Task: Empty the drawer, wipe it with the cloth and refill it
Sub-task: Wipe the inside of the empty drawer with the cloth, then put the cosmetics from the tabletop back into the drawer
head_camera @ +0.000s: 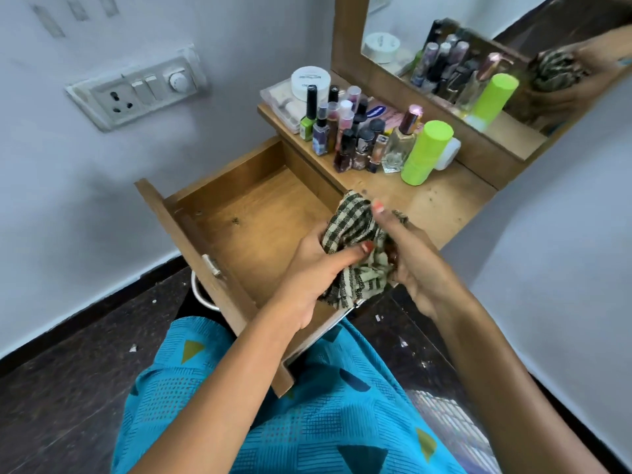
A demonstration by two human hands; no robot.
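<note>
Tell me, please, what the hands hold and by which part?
The checked cloth, bunched over the drawer: left hand grips its left side, right hand its right.

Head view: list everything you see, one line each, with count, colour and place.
drawer: one, brown wood, pulled open, visible floor bare
cloth: one, green-and-cream check, bunched over the drawer's right side
dresser top: one, brown wood, behind the drawer
nail polish bottles: a dozen or so, mixed colours, on the dresser top
perfume bottle: one, clear glass with pink cap, right of the cluster
canister: one, lime green, right of the perfume bottle
white jar: one, white, on a clear box, back left
mirror: one, wood-framed, above the dresser top
switch panel: one, white, on the left wall
left hand: one, grips the cloth
right hand: one, grips the cloth
</note>
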